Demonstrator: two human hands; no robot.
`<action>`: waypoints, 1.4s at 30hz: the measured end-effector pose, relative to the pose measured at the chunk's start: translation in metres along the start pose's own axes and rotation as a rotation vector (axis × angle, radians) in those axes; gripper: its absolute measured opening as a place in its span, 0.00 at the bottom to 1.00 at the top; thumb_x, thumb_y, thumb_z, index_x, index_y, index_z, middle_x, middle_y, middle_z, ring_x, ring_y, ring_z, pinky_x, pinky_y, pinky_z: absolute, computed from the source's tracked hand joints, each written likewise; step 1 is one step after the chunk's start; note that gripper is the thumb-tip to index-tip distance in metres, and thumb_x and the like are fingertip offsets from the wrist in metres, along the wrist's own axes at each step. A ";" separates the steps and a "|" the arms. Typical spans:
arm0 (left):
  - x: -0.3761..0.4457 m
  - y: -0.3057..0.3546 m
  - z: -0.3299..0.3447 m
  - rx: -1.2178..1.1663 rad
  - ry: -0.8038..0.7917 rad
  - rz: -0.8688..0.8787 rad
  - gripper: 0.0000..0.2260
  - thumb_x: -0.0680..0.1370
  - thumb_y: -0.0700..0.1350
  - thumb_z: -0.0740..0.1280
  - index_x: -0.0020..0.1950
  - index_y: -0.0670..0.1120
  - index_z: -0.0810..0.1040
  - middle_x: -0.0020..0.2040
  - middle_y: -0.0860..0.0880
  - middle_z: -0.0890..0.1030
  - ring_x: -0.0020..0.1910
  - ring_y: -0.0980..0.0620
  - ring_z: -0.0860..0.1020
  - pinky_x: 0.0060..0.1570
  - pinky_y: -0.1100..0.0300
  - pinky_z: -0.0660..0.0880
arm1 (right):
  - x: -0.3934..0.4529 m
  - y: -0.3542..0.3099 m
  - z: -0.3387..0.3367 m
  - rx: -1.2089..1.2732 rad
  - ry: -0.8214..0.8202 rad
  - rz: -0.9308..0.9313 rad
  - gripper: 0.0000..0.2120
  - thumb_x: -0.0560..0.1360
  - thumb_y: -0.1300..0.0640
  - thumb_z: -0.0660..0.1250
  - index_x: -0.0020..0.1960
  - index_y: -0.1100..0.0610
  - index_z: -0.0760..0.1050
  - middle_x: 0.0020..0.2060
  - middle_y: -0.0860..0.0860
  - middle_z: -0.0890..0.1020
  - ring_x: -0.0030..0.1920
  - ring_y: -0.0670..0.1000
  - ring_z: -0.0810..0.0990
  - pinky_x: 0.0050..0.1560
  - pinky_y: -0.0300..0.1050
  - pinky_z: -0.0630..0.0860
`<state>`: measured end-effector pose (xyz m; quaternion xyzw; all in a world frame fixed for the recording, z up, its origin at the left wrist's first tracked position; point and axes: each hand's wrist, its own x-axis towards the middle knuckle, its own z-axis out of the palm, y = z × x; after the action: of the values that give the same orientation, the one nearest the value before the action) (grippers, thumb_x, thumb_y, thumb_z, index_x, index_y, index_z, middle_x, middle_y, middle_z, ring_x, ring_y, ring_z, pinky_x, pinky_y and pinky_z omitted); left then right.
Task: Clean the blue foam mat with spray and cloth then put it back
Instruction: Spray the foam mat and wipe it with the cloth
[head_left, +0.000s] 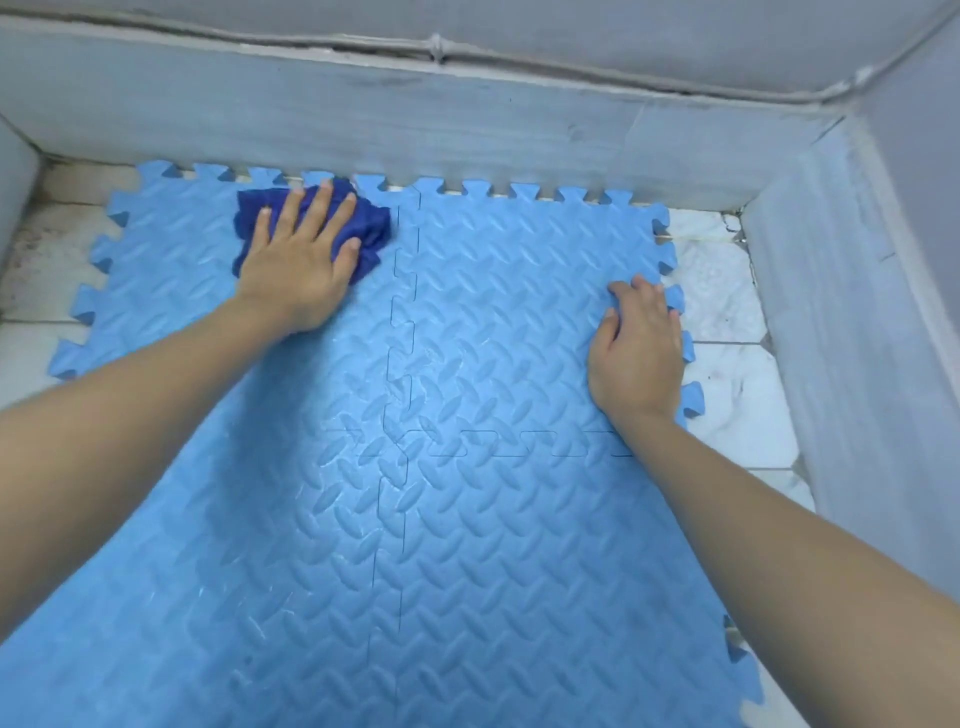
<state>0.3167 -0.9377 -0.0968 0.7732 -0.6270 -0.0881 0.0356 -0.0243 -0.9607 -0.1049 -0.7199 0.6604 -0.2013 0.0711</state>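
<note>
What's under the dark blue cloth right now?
The blue foam mat lies under the dark blue cloth, near its far edge. The left hand presses flat on top. The patch of mat beneath the cloth is covered, so its state is unseen.

I see the mat (467, 519) on the floor (727, 332) — cloth (371, 228) at its far left under my left hand (296, 265), right hand (636, 353) on its right edge.

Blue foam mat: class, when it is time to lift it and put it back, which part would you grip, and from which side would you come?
Grip the blue foam mat by its toothed right edge, coming from the tiled floor side. That edge lies free over bare tile, and the right hand already rests there. The far edge sits near the wall, and the left hand presses the cloth flat.
</note>
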 end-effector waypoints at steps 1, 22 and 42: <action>-0.021 -0.015 -0.002 0.003 -0.021 0.010 0.25 0.82 0.56 0.45 0.79 0.52 0.49 0.80 0.51 0.48 0.78 0.46 0.46 0.74 0.45 0.44 | 0.000 0.001 0.000 -0.006 -0.001 -0.005 0.18 0.80 0.59 0.53 0.67 0.56 0.71 0.69 0.53 0.71 0.74 0.54 0.63 0.75 0.55 0.55; -0.190 -0.026 -0.001 -0.034 -0.127 -0.054 0.26 0.82 0.57 0.43 0.79 0.51 0.42 0.79 0.50 0.42 0.78 0.47 0.41 0.75 0.47 0.40 | -0.184 -0.106 -0.018 -0.202 -0.407 -0.284 0.26 0.82 0.47 0.48 0.77 0.58 0.59 0.76 0.60 0.60 0.76 0.63 0.56 0.73 0.63 0.53; -0.250 -0.025 0.013 0.087 -0.124 0.508 0.27 0.81 0.61 0.43 0.79 0.55 0.49 0.79 0.51 0.49 0.78 0.47 0.47 0.75 0.46 0.45 | -0.228 -0.008 -0.072 -0.248 -0.355 -0.171 0.31 0.78 0.36 0.47 0.78 0.48 0.58 0.78 0.52 0.58 0.78 0.56 0.52 0.74 0.67 0.46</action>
<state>0.2888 -0.6880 -0.0908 0.5848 -0.8052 -0.0966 -0.0152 -0.0551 -0.7246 -0.0808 -0.8007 0.5937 0.0061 0.0797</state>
